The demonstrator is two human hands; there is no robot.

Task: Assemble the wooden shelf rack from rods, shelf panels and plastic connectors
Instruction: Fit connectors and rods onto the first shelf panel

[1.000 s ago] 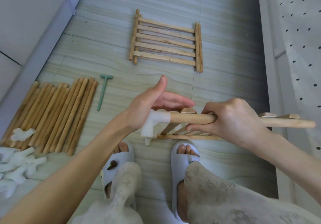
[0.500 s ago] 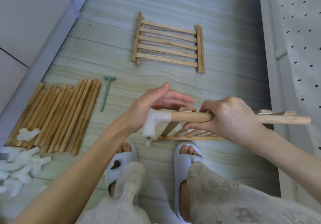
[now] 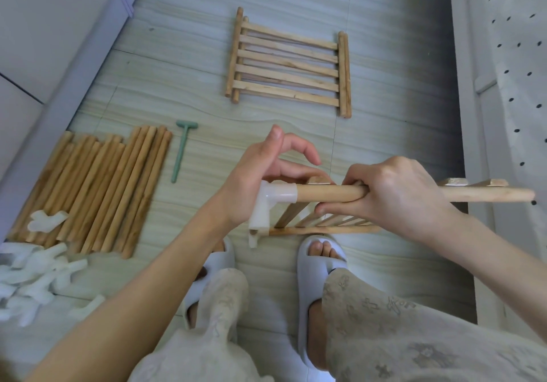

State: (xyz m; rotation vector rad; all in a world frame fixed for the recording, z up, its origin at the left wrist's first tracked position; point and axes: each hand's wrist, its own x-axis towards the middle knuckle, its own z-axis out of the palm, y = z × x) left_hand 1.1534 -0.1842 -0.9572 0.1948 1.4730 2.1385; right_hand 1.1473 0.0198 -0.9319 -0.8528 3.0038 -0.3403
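right grip point(image 3: 393, 195) clenched round rod point(image 3: 325, 193), just right of connector point(image 3: 273, 198) | left grip point(image 3: 257, 180) slack, palm pressing connector | panel point(image 3: 334, 221) under-right of connector | risk imo: crooked push, connector jams half-on or panel twists loose

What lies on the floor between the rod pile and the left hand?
Head view: a green T-shaped tool, between rod pile and left hand.

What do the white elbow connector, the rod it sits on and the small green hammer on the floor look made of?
Connector: translucent white plastic, smooth and slightly glossy. Rod: pale unpainted wood, matte, with faint grain. Hammer: probably plastic, a uniform matte green with no grain; rubber is also possible.
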